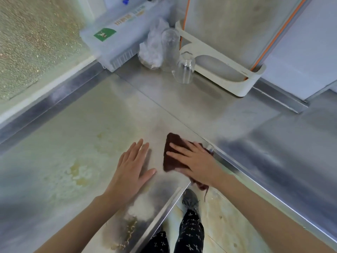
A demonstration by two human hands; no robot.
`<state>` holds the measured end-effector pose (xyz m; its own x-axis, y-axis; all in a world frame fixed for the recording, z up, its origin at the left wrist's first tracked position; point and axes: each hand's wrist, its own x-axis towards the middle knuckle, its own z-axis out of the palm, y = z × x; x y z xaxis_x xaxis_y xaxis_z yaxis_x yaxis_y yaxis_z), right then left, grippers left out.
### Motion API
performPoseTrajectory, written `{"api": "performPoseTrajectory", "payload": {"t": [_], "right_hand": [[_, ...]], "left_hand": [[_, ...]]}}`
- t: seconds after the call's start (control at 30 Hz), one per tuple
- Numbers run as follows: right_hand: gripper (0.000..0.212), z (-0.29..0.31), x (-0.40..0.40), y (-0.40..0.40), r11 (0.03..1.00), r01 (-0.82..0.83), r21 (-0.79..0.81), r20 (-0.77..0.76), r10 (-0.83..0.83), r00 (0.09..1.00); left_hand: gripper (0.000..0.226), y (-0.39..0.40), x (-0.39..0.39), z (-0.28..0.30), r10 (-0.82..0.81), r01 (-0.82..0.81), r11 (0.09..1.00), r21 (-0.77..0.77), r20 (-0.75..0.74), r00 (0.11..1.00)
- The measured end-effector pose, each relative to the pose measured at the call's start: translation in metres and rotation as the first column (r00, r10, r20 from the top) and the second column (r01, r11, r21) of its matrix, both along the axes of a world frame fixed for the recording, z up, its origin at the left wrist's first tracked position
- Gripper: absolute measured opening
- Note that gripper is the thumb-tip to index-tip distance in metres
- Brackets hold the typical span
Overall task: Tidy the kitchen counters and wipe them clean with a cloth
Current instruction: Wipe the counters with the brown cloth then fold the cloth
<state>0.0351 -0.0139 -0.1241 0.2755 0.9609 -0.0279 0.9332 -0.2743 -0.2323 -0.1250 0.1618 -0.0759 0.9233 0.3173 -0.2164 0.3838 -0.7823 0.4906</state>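
Where the two runs of steel counter meet at an inner corner, the right hand lies palm down with fingers spread straight, pressing a dark brown cloth flat against the metal; one end of the cloth trails over the counter's front edge. Just beside it, not touching the cloth, the left hand rests flat on the bare steel, fingers straight and loosely together, holding nothing. Yellowish dried stains mark the surface to the left of that hand, and a pale smear with brownish residue sits near the front edge below the left wrist. Well apart, at the back corner: two clear drinking glasses, one nearer and one behind it, both seemingly empty, though whether upright or inverted cannot be told. Touching the rear glass, a crumpled clear plastic bag, with something brownish at its base. Left of the bag, a white plastic box bearing a green label, contents hidden. Right of the glasses, a cream holder carrying a board with an orange edge, standing against the wall. Below the counter edge, patterned dark trousers and a grey shoe on the floor.
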Motion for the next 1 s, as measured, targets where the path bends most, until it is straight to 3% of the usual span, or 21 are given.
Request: {"api": "performPoseTrajectory", "payload": {"t": [0.1,0.17,0.2,0.27,0.37,0.47,0.6,0.67,0.73,0.77,0.87,0.93,1.0], "right_hand": [[0.062,0.010,0.059,0.037,0.922,0.386,-0.041,-0.107,-0.388,0.915],[0.062,0.010,0.069,0.053,0.873,0.483,-0.069,-0.149,-0.488,0.860],[0.064,0.009,0.064,0.053,0.894,0.446,-0.048,-0.148,-0.447,0.882],[0.064,0.006,0.042,0.039,0.979,0.202,0.027,-0.105,-0.199,0.974],[0.052,-0.002,0.026,0.014,0.992,-0.126,0.020,0.020,0.125,0.992],[0.051,0.002,0.071,0.045,0.992,-0.125,-0.018,0.004,0.125,0.992],[0.052,0.008,0.125,0.133,0.993,0.117,-0.018,-0.098,-0.118,0.988],[0.048,0.010,0.125,0.152,0.986,0.164,0.018,-0.178,-0.158,0.971],[0.047,0.016,0.117,0.142,0.994,0.073,0.087,-0.316,-0.042,0.948],[0.048,0.014,0.113,0.131,0.991,-0.054,0.118,-0.307,0.089,0.947],[0.045,0.004,0.119,0.110,0.861,-0.497,0.108,-0.091,0.506,0.858],[0.045,0.003,0.139,0.137,0.819,-0.572,0.037,-0.076,0.573,0.816],[0.049,0.007,0.150,0.188,0.882,-0.472,0.019,-0.085,0.471,0.878]], "left_hand": [[0.085,0.009,-0.001,0.000,0.031,-0.031,1.000,0.002,-0.007,0.999],[0.084,0.011,-0.001,0.001,0.051,-0.051,0.999,-0.006,-0.005,0.999],[0.083,0.012,-0.001,0.002,0.059,-0.059,0.998,-0.012,-0.007,0.998],[0.082,0.013,0.002,0.002,0.083,-0.083,0.996,-0.020,-0.014,0.996],[0.083,0.016,0.016,-0.001,0.117,-0.118,0.993,-0.032,-0.023,0.993],[0.083,0.023,0.034,-0.002,0.150,-0.151,0.988,-0.029,-0.020,0.988],[0.082,0.034,0.055,0.000,0.198,-0.199,0.980,-0.011,-0.027,0.980],[0.082,0.041,0.060,0.002,0.240,-0.240,0.971,-0.007,-0.036,0.970],[0.081,0.047,0.060,0.004,0.290,-0.291,0.957,-0.005,-0.055,0.955],[0.080,0.049,0.060,0.004,0.320,-0.321,0.947,-0.006,-0.065,0.945],[0.075,0.055,0.060,0.002,0.392,-0.394,0.919,-0.009,-0.087,0.916],[0.077,0.061,0.061,-0.001,0.415,-0.417,0.909,-0.006,-0.086,0.906],[0.081,0.068,0.064,-0.002,0.439,-0.441,0.897,-0.012,-0.083,0.895]]}}
